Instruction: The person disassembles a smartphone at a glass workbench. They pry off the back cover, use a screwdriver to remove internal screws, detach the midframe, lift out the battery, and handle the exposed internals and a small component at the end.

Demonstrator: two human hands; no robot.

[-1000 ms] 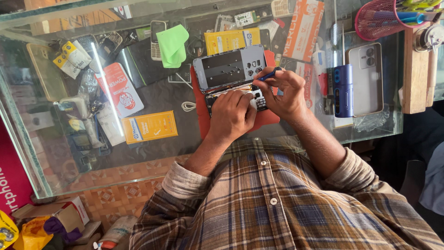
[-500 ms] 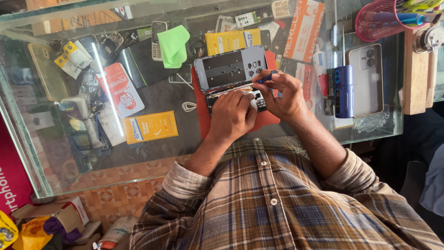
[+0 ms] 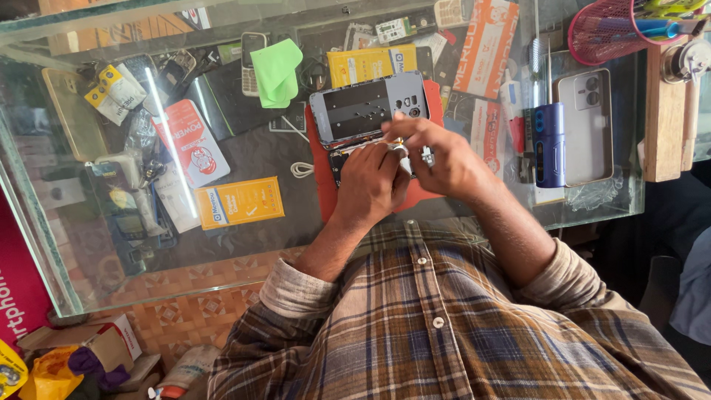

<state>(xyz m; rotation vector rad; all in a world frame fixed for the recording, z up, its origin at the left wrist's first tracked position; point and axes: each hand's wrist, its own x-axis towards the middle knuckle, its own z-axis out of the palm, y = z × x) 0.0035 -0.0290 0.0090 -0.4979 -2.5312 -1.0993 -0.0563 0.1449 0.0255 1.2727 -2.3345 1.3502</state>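
While pink basket [image 3: 603,37] holds pens, both hands' grips [image 3: 404,159] clamped on opened phone [image 3: 368,110].

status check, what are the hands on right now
Left hand and right hand both on the opened phone over the red mat. Grey back cover lies just beyond. Grip hidden by fingers. Nothing blocking.

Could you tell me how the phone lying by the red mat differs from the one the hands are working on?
The white phone lies whole and untouched at the counter's right, back up; the opened phone on the red mat shows its bare grey inner frame. The left hand and right hand cover the opened phone's lower part, while the white phone lies fully visible. Both lie flat.
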